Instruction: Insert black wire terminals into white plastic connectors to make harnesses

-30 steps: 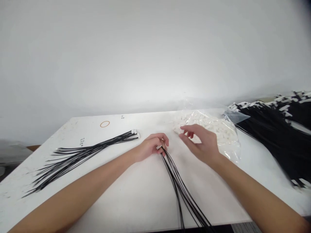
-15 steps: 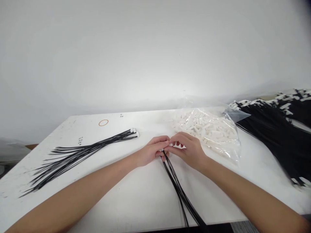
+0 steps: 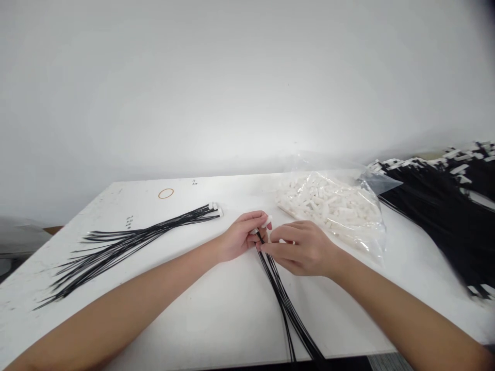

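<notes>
My left hand (image 3: 240, 237) is closed around the top of a bundle of black wires (image 3: 286, 304). A small white connector housing (image 3: 266, 221) sticks up between its thumb and fingers, and more white shows lower, near the wire ends. My right hand (image 3: 303, 248) is closed too, its fingertips pinching at the black wires just below the left hand. How many wires it grips is hidden by the fingers. From there the bundle runs down over the table's front edge.
A clear plastic bag (image 3: 332, 206) of loose white housings lies beyond my right hand. On the left rests another wire bundle (image 3: 147, 234) with white ends, near a rubber band (image 3: 166, 193). A large heap of black wires (image 3: 433, 206) covers the right side of the white table (image 3: 216, 309).
My right hand has moved down from the white connector to the wires just beneath it. The connector now shows uncovered in my left hand, which stays nearly in place.
</notes>
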The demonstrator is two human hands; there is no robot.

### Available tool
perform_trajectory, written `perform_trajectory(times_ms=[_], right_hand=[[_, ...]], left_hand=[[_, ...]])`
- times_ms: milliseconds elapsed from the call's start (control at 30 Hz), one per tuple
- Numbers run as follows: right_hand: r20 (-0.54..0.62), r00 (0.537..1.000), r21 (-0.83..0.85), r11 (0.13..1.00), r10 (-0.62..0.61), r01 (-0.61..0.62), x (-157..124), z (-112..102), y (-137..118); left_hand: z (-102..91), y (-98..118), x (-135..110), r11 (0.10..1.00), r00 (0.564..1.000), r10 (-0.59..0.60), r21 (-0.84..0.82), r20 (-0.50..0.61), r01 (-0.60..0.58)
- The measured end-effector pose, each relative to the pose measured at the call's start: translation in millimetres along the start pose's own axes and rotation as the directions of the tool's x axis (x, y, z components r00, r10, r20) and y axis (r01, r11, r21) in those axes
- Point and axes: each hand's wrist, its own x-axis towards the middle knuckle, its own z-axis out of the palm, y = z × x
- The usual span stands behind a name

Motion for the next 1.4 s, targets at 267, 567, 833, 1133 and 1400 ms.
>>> perform_trajectory(times_ms=[267, 567, 833, 1133, 1400], right_hand=[[0.057, 0.998, -0.025, 0.999, -0.03, 0.032, -4.4, 3.1, 4.4], [0.077, 0.995, -0.068, 0.995, -0.067, 0.072, -5.1, 1.2, 8.1], [0.046, 0.998, -0.056, 0.997, -0.05, 0.052, -4.1, 0.6, 9.2], [0.053, 0.989, 0.232, 0.961, 0.141, -0.149, -1.2, -6.2, 9.1], [-0.201, 0.555, 0.759, 0.486, 0.807, -0.433, 1.9, -24.3, 21.2]], left_hand=[[-1.1, -0.6, 1.1, 1.0, 0.999, -0.02, 0.001, -0.027, 0.02], [-0.9, 0.7, 0.6, 0.999, 0.999, -0.038, 0.013, -0.006, 0.038], [-0.4, 0.7, 1.4, 0.998, 0.998, -0.057, 0.018, -0.032, 0.058], [-0.5, 0.3, 1.5, 0.999, 0.999, -0.044, 0.013, -0.009, 0.044], [2.4, 2.6, 1.1, 0.998, 0.997, -0.055, 0.005, -0.048, 0.056]])
